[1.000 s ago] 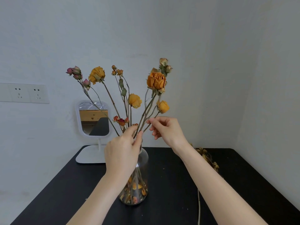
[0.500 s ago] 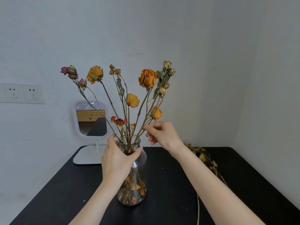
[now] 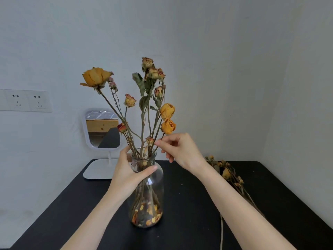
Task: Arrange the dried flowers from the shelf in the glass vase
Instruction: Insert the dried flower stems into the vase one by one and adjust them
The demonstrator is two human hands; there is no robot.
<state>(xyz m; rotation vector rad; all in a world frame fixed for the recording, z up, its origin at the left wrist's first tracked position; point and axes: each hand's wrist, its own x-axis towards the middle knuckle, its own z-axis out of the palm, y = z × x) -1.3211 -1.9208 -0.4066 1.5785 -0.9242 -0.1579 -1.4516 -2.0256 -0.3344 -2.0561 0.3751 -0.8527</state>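
A clear glass vase (image 3: 153,193) stands on the black table (image 3: 189,204), with loose orange petals at its bottom. Several dried roses (image 3: 153,98) on long stems rise from its mouth; the largest yellow one (image 3: 95,77) leans left. My left hand (image 3: 129,170) grips the vase's neck, thumb in front and fingers behind. My right hand (image 3: 177,148) pinches a thin stem just above the rim, below two orange blooms (image 3: 168,120).
More dried flowers (image 3: 227,173) lie on the table at the right, near the wall. A white standing mirror (image 3: 101,130) is at the back left. Wall sockets (image 3: 27,101) are on the left wall. A pale cord (image 3: 221,231) runs off the front edge.
The bunch has turned in the vase: the big yellow rose now leans far left. My left hand moved from the stems down to the vase's neck. My right hand stays pinching a stem.
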